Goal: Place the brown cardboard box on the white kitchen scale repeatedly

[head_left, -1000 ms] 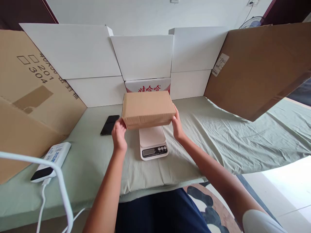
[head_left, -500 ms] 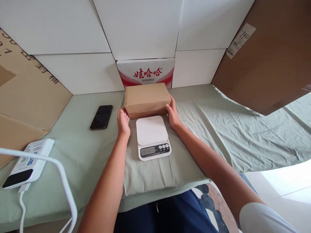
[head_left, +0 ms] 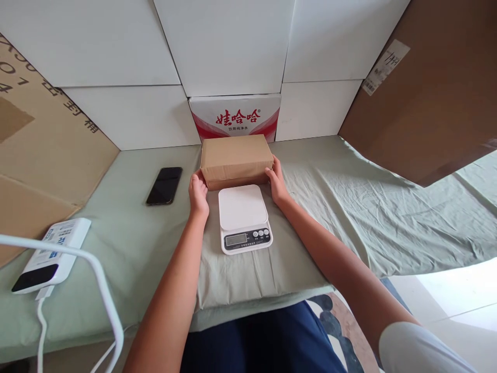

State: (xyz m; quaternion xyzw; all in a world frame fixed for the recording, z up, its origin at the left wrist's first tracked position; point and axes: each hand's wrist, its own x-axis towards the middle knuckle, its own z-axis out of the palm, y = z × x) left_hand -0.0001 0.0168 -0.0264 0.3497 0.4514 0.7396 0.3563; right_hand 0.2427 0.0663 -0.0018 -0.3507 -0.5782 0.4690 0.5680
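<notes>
A closed brown cardboard box [head_left: 237, 154] lies behind a white kitchen scale [head_left: 244, 207], both on a green cloth. My left hand [head_left: 199, 194] grips the box's near left corner, its fingers partly hidden along the side. At the right end, my right hand [head_left: 277, 180] holds the box with the thumb on the front face and the other fingers around the side. The scale's display looks blank, and its plate carries nothing. Behind the box stands a white and red printed carton [head_left: 236, 115].
A black phone [head_left: 164, 186] lies left of the box. Further left are a white device [head_left: 52, 254] with a cable and a large cardboard sheet [head_left: 58, 140]. Another brown cardboard panel [head_left: 423, 98] rises at the right. White panels [head_left: 229, 46] close off the back.
The whole view has shifted slightly. Both hands keep their hold on the box, and nothing has visibly moved on the cloth.
</notes>
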